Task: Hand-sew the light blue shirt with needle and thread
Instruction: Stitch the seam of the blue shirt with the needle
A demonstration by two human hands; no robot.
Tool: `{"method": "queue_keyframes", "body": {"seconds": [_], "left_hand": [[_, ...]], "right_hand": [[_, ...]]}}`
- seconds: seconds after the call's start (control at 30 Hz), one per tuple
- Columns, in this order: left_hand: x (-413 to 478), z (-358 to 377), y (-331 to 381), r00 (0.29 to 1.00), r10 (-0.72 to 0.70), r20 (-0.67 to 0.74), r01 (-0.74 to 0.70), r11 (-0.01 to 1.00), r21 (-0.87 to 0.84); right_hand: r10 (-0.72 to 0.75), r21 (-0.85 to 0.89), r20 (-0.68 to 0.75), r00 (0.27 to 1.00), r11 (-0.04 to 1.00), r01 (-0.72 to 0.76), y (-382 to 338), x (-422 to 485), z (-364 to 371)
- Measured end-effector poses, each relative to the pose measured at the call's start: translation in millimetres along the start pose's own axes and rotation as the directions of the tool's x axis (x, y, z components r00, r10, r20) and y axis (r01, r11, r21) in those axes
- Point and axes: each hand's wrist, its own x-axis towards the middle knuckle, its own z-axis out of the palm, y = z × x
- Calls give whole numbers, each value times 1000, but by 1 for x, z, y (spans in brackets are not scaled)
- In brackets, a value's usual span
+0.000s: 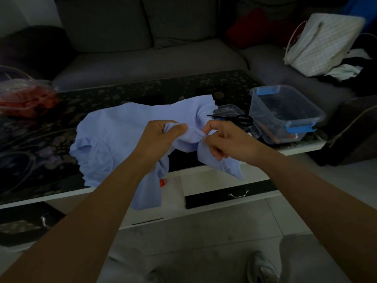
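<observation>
The light blue shirt (114, 135) lies crumpled on the dark patterned table (40, 160), with part of it hanging over the front edge. My left hand (161, 139) grips a bunched fold of the shirt. My right hand (226, 139) pinches the fabric just beside it, fingers curled at the seam. The needle and thread are too small and dim to make out. Black scissors (234, 118) rest behind my right hand on a small clear container (230, 110).
A clear plastic box with blue clips (285, 113) stands at the table's right end. A clear bag with red contents (26, 97) lies at the left. A grey sofa (142, 58) carries a striped white bag (322, 45). A small orange object (162, 182) sits at the table edge.
</observation>
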Motion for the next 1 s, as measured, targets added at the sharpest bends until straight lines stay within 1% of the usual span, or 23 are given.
{"method": "queue_keyframes", "body": {"seconds": [0.07, 0.17, 0.23, 0.37, 0.43, 0.47, 0.53, 0.7, 0.73, 0.83, 0.9, 0.97, 1.0], "left_hand": [[1, -3, 0, 997, 78, 3, -78, 994, 83], [0, -4, 0, 994, 113, 1, -113, 988, 102], [0, -5, 1, 994, 108, 21, -110, 988, 104], [0, -4, 0, 997, 77, 17, -78, 994, 76], [0, -2, 1, 1000, -8, 30, 9, 1000, -13], [0, -2, 1, 999, -23, 37, 24, 999, -34], [0, -1, 1, 999, -4, 39, 4, 1000, -13], [6, 1, -5, 1000, 20, -16, -20, 1000, 21], [7, 3, -5, 1000, 22, -21, -22, 1000, 5], [9, 6, -5, 999, 49, 17, -50, 998, 32], [12, 6, -7, 999, 44, 1, -44, 999, 26], [10, 3, -5, 998, 68, -8, -67, 993, 94], [9, 2, -5, 995, 94, 24, -96, 988, 124]], "right_hand": [[-15, 8, -11, 1000, 1000, 15, -1, 0, -1], [-24, 31, -35, 999, 999, 25, 1, 2, -3], [-20, 41, -47, 999, 999, 22, 2, 2, -4], [-34, 54, -63, 997, 998, 37, 2, 1, -5], [-41, 59, -71, 997, 997, 45, 2, 0, -6], [-42, 61, -72, 997, 997, 46, 2, 0, -6], [-40, 73, -70, 997, 996, 46, 3, 1, -7], [-43, 143, -58, 997, 988, 51, 5, 2, -8], [-43, 155, -57, 997, 987, 52, 5, 2, -8], [-58, 181, -55, 997, 981, 67, 7, 2, -9], [-78, 192, -47, 996, 978, 86, 7, 2, -9], [-86, 213, -39, 996, 973, 93, 8, 2, -8], [-85, 228, -39, 996, 969, 92, 8, 3, -8]]}}
